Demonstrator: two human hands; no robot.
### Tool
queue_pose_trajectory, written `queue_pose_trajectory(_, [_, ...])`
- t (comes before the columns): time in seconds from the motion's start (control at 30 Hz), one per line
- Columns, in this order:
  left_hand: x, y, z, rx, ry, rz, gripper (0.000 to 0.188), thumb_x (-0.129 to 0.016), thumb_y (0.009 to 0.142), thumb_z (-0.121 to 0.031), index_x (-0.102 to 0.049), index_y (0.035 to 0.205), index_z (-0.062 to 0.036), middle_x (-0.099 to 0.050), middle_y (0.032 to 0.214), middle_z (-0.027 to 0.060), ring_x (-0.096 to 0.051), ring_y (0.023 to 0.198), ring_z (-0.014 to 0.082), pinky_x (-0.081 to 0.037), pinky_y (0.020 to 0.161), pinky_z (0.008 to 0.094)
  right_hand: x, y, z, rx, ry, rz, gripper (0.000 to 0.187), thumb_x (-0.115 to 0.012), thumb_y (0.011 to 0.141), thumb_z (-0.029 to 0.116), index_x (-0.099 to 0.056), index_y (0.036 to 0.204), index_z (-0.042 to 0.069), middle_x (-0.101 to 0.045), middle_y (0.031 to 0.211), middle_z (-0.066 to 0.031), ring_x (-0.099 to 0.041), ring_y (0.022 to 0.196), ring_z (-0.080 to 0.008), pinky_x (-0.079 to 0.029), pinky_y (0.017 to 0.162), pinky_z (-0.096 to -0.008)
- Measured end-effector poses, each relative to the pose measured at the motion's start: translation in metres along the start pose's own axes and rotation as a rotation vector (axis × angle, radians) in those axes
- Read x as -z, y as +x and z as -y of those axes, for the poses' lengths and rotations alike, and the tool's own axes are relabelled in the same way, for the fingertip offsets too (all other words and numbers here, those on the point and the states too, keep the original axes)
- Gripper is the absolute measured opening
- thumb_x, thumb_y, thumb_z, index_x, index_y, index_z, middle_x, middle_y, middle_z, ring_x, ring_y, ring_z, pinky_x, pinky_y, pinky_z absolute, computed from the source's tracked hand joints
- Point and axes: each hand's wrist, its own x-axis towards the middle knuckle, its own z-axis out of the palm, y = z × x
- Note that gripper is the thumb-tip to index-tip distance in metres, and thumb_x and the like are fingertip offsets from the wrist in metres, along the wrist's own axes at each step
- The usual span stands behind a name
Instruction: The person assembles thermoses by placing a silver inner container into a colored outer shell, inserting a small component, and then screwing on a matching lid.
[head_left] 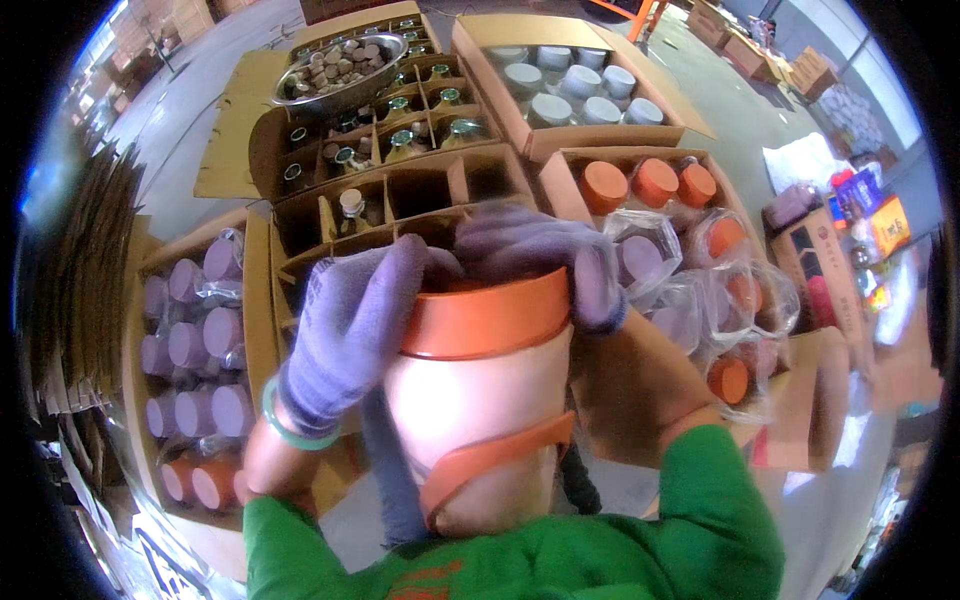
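Note:
Close in front of my chest stands a large pale, translucent container (475,400) with a wide orange rim and an orange curved band low on its side. My left hand (345,310), in a purple glove, grips the rim's left side, its fingers partly hidden behind. My gloved right hand (540,245) arches over the far right of the rim, fingers bent and a little blurred by motion. What lies inside the rim is mostly hidden. Just beyond my hands is a divided carton (400,205) with a stoppered glass bottle (352,210) in one cell.
A metal bowl (340,95) of stoppers rests on a carton of glass bottles. Boxes hold white-lidded jars (582,82), purple-lidded jars (190,345) at left, and orange-lidded jars (655,183) at right, some wrapped in clear plastic. Flattened cardboard (85,270) is stacked far left.

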Motion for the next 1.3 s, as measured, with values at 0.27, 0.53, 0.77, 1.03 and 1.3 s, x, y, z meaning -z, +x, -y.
queue_pose_trajectory(0.27, [0.013,0.022,-0.022,-0.064,-0.157,0.152,0.061,-0.032,0.104,-0.044,-0.059,0.127,0.0055,-0.063,0.130,0.0185,-0.059,0.121,0.0261,-0.040,0.109,0.0389,-0.006,-0.015,-0.039,-0.169,0.359,-0.074,0.050,-0.050,0.098,0.044,-0.070,0.111,0.001,-0.057,0.137,-0.0225,-0.049,0.133,-0.0327,-0.034,0.114,-0.0432])
queue_pose_trajectory(0.53, [-0.008,-0.008,0.111,0.372,-1.308,-0.060,0.061,-0.037,0.103,-0.047,-0.063,0.119,0.0064,-0.066,0.120,0.0199,-0.062,0.112,0.0289,-0.044,0.104,0.0404,-0.018,0.032,0.021,-0.134,-0.027,0.012,0.031,-0.054,0.100,0.018,-0.066,0.117,-0.005,-0.069,0.117,-0.0160,-0.064,0.113,-0.0276,-0.051,0.097,-0.0366])
queue_pose_trajectory(0.77, [-0.006,-0.016,0.057,0.281,-0.765,-0.180,0.061,-0.030,0.106,-0.036,-0.068,0.103,0.0115,-0.071,0.108,0.0203,-0.067,0.099,0.0279,-0.046,0.099,0.0379,-0.016,0.020,0.009,-0.076,0.295,-0.046,0.039,-0.043,0.103,0.021,-0.071,0.108,-0.006,-0.072,0.112,-0.0153,-0.064,0.113,-0.0284,-0.039,0.110,-0.0426])
queue_pose_trajectory(1.03, [-0.004,0.012,-0.039,-0.208,0.312,-0.078,0.024,-0.055,0.094,-0.016,-0.067,0.109,-0.0022,-0.067,0.081,0.0206,-0.066,0.073,0.0374,-0.053,0.067,0.0396,-0.066,-0.029,-0.096,-0.513,1.163,-0.376,0.045,-0.038,0.098,0.026,-0.066,0.115,-0.005,-0.062,0.130,-0.0181,-0.058,0.122,-0.0292,-0.038,0.112,-0.0388])
queue_pose_trajectory(1.3, [-0.014,-0.017,0.084,0.282,-0.978,-0.094,0.058,-0.038,0.101,-0.038,-0.052,0.134,0.0072,-0.058,0.134,0.0213,-0.058,0.121,0.0314,-0.043,0.108,0.0416,-0.027,0.028,0.054,-0.214,0.075,-0.090,0.049,-0.040,0.102,0.032,-0.063,0.121,-0.006,-0.066,0.122,-0.0167,-0.064,0.110,-0.0245,-0.046,0.102,-0.0356])
